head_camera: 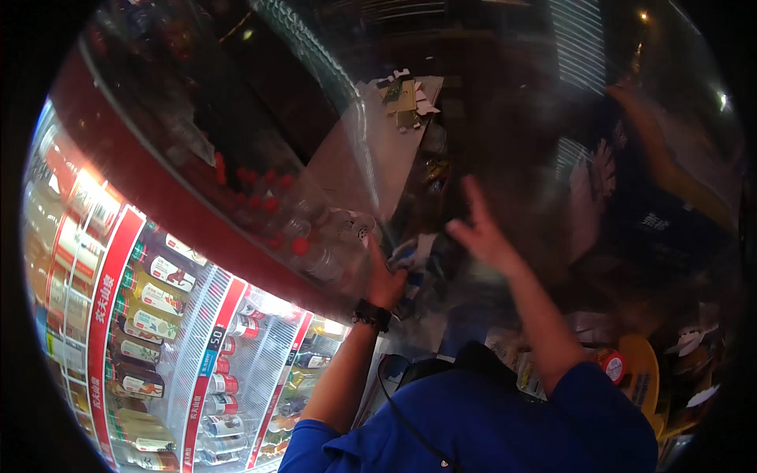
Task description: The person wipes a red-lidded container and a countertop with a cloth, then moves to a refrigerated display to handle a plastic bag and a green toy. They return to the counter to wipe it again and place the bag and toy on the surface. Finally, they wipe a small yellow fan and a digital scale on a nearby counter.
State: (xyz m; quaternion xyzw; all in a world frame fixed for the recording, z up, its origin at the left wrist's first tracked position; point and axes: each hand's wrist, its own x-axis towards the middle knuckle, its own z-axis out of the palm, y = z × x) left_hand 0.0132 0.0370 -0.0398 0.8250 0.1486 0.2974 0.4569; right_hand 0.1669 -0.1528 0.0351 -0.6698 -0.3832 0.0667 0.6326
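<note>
My left hand, with a dark band and beads at its wrist, reaches up beside clear plastic bottles with red caps. Its fingers lie near a round, clear bottle base or cup; whether they grip it cannot be told. My right hand is raised in front of me with thumb and forefinger spread, and nothing shows in it. Left of me stands a lit drinks cooler with shelves of bottled drinks behind red strips. A blue and white item, blurred, is just right of my left hand.
Flattened cardboard pieces lie on a pale surface ahead. At the right is a person in dark clothing, with a hand showing. A yellow rounded object and a red-lidded container stand at the lower right.
</note>
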